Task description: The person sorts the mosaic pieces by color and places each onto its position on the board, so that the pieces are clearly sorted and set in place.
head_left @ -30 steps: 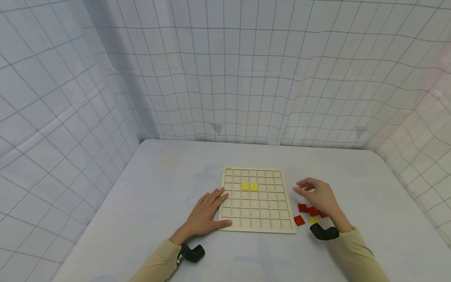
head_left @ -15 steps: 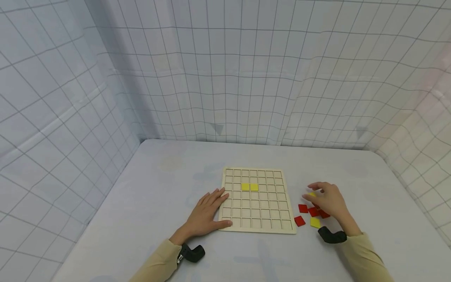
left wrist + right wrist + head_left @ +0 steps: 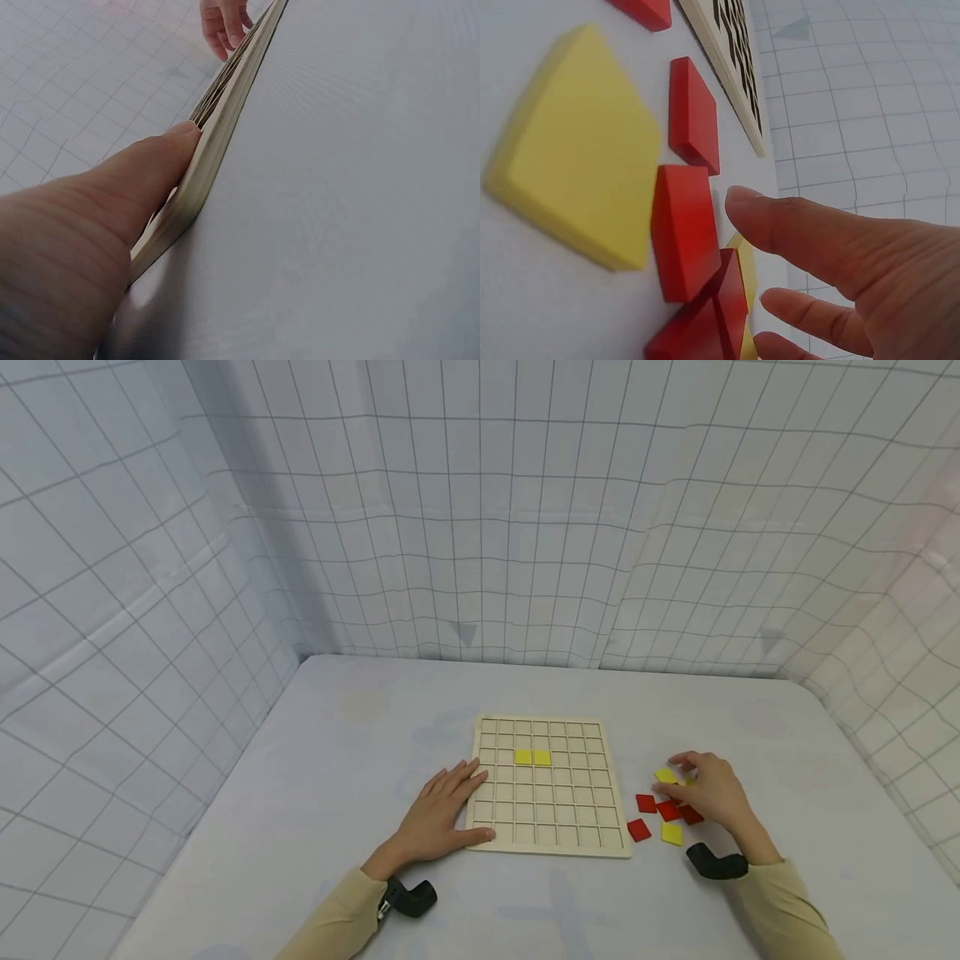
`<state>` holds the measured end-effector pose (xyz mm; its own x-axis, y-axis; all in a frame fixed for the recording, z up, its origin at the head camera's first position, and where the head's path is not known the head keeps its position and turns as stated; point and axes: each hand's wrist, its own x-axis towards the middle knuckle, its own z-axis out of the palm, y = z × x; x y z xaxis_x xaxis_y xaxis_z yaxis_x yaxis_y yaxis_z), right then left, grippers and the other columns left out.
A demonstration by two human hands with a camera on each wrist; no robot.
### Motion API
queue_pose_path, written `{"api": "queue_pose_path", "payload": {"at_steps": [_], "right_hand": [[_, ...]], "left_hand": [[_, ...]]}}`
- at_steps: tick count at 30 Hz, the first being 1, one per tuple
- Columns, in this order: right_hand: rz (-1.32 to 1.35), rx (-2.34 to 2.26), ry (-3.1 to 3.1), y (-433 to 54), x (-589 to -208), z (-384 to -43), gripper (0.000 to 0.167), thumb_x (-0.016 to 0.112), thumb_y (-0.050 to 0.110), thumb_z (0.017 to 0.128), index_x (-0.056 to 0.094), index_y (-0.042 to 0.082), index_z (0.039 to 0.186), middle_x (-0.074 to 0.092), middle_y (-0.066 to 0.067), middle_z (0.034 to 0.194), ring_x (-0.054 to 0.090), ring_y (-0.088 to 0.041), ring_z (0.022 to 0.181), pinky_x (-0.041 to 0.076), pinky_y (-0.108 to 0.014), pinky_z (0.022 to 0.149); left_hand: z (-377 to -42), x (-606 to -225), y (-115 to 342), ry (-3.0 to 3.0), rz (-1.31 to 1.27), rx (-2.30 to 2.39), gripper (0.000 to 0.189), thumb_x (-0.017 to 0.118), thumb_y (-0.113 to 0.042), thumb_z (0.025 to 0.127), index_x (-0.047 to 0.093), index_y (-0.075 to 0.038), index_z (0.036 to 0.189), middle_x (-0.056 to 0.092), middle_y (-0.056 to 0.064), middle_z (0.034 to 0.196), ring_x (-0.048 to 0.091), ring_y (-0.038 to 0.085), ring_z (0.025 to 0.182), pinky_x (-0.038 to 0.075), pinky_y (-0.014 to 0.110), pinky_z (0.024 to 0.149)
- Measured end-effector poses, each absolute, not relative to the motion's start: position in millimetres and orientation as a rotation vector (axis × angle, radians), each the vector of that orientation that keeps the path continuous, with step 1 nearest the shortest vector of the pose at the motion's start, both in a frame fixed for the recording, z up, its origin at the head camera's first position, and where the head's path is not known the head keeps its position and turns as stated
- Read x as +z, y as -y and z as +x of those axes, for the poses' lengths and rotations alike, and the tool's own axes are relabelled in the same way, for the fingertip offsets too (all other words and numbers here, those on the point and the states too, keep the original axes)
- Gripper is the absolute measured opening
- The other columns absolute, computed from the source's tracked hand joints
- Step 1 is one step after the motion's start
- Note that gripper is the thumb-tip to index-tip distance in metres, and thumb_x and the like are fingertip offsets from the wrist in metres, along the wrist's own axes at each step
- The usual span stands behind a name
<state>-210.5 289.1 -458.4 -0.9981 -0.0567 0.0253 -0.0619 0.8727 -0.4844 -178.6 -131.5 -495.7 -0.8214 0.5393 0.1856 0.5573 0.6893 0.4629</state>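
Observation:
A pale wooden grid board [image 3: 551, 852] lies flat on the table. Two yellow square tiles [image 3: 522, 757] sit side by side in cells of its upper part. My left hand [image 3: 435, 822] rests with spread fingers on the board's left side, the thumb [image 3: 161, 154] on its near corner. Right of the board, my right hand [image 3: 712, 795] is low over a loose group of red tiles [image 3: 669, 811] and yellow tiles [image 3: 671, 833]. Its thumb [image 3: 772, 221] and fingers are apart, right by a yellow tile [image 3: 664, 776] at the group's far side; part of the group is hidden beneath the hand.
Single red tiles [image 3: 639, 830] lie between the group and the board's right edge. The white table [image 3: 360, 718] is bordered at the back and sides by hanging white cloth [image 3: 480, 543] with a dark grid pattern.
My right hand has moved right and toward me, from beside the board to over the loose tiles, uncovering yellow ones near its fingertips. The left hand has stayed on the board.

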Motion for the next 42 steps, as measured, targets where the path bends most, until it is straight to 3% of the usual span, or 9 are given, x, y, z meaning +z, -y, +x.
{"api": "queue_pose_path", "payload": {"at_steps": [15,30,42], "right_hand": [[0.061,0.773,3.054,-290,-456,-212,0.042,0.078,0.032,0.078,0.064,-0.003,0.096,0.059,-0.017,0.088,0.052,-0.029,0.079,0.046,-0.032,0.057],[0.028,0.786,3.038,-281,-459,-216,0.037,0.076,0.024,0.079,0.062,-0.004,0.098,0.061,-0.019,0.092,0.054,-0.029,0.079,0.047,-0.036,0.062],[0.014,0.855,2.994,-280,-462,-218,0.034,0.076,0.022,0.080,0.060,-0.001,0.101,0.061,-0.013,0.085,0.052,-0.024,0.071,0.043,-0.028,0.053]], "left_hand": [[-180,-497,131,2.855,-0.924,-0.793,0.083,0.060,-0.057,0.086,0.031,-0.012,0.150,0.021,0.007,0.156,0.013,0.024,0.142,0.012,0.048,0.112],[-180,-498,132,2.851,-0.928,-0.789,0.083,0.060,-0.056,0.086,0.032,-0.011,0.149,0.021,0.007,0.155,0.014,0.024,0.142,0.012,0.047,0.112],[-179,-499,132,2.852,-0.923,-0.772,0.084,0.061,-0.057,0.085,0.032,-0.011,0.149,0.021,0.007,0.155,0.014,0.024,0.142,0.012,0.046,0.112]]}}
